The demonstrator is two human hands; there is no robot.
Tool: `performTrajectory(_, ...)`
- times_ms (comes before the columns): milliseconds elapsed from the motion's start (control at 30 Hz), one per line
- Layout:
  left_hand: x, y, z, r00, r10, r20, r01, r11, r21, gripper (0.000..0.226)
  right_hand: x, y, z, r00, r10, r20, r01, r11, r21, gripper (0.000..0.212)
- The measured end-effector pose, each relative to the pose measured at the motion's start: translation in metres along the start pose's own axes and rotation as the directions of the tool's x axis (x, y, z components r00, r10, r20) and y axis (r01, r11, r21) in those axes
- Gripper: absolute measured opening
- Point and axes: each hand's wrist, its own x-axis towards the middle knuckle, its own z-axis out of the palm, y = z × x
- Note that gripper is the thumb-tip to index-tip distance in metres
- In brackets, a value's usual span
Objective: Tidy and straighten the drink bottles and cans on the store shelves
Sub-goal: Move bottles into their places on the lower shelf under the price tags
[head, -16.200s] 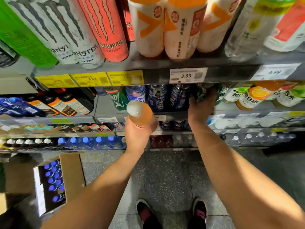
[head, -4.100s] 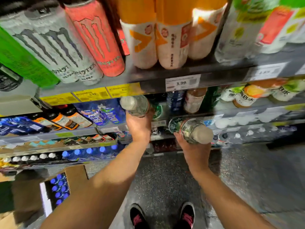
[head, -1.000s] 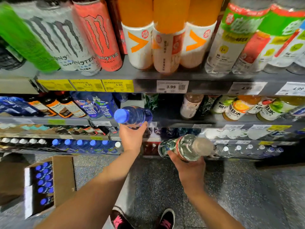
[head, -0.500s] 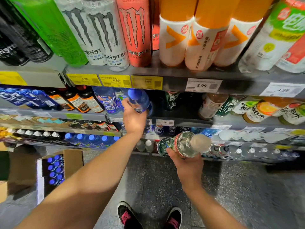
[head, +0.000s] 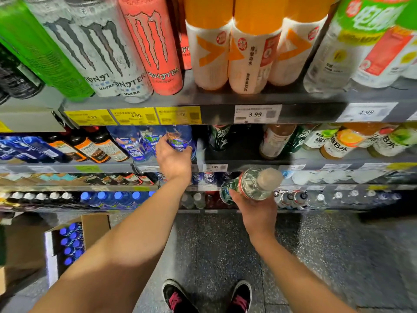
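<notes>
My left hand (head: 173, 160) grips a blue bottle (head: 180, 138) at the front of the second shelf (head: 248, 162), beside other blue bottles (head: 133, 143). My right hand (head: 253, 208) holds a clear bottle with a green and red label (head: 250, 184) in the air in front of the lower shelves, its white cap pointing toward me. To the right of the blue bottle there is a dark gap on the shelf, with a green bottle (head: 218, 137) and a brown bottle (head: 274, 141) standing further back.
The top shelf carries Monster cans (head: 117, 53) and orange-capped bottles (head: 250, 53). Vitamin drink bottles (head: 338, 141) stand at the right of the second shelf. An open cardboard box of blue-capped bottles (head: 72, 242) sits on the floor at my left. My shoes (head: 207, 297) are below.
My left hand has carried the blue bottle up and into the second shelf, next to the other blue bottles. My right hand has kept the clear bottle almost still.
</notes>
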Motion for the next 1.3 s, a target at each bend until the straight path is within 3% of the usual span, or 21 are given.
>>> performTrajectory(200,0.002,0.007,0.009,0.996,-0.091,-0.022,0.091,0.996,-0.005,0.072,-0.005,0.015,-0.010,0.996,0.091,0.009,-0.091,0.994,0.064,0.045)
performTrajectory(300,-0.007,0.005,0.015,0.985,-0.164,-0.060,0.153,0.976,-0.153,0.075,-0.003,0.016,-0.014,0.996,0.085,-0.010,-0.084,0.996,0.035,0.041)
performTrajectory(400,-0.031,0.003,0.025,0.988,-0.087,-0.129,0.059,0.977,-0.203,0.065,0.001,0.019,-0.022,0.997,0.066,-0.029,-0.066,0.998,0.008,0.041)
performTrajectory(467,-0.046,0.003,0.037,0.997,0.039,-0.070,-0.051,0.984,-0.170,0.053,0.005,0.021,-0.026,0.999,0.037,-0.035,-0.038,0.999,-0.008,0.041)
performTrajectory(533,-0.052,0.007,0.047,0.996,0.070,0.057,-0.057,0.976,-0.211,0.051,0.009,0.021,-0.030,0.999,0.017,-0.044,-0.017,1.000,0.000,0.040)
performTrajectory(733,-0.043,0.026,0.069,0.973,0.040,0.229,0.007,0.980,-0.200,0.087,0.029,0.016,-0.035,0.999,-0.003,-0.054,0.006,0.998,0.055,0.044)
performTrajectory(800,-0.040,0.028,0.076,0.965,0.057,0.258,-0.007,0.981,-0.194,0.080,0.039,0.014,-0.034,0.999,-0.012,-0.043,0.014,0.999,0.046,0.050)
performTrajectory(933,-0.040,0.027,0.085,0.972,0.057,0.228,-0.004,0.975,-0.224,0.042,0.051,0.015,-0.031,0.989,-0.129,-0.078,0.126,0.991,-0.048,0.069)
performTrajectory(1100,-0.045,0.025,0.078,0.977,0.102,0.188,-0.063,0.978,-0.201,0.049,0.068,0.010,-0.019,0.961,-0.278,-0.013,0.274,0.953,-0.131,0.077)
performTrajectory(1300,-0.047,0.012,0.054,0.974,0.125,0.189,-0.097,0.983,-0.154,0.045,0.096,-0.004,0.002,0.965,-0.246,0.095,0.257,0.958,-0.129,0.079)
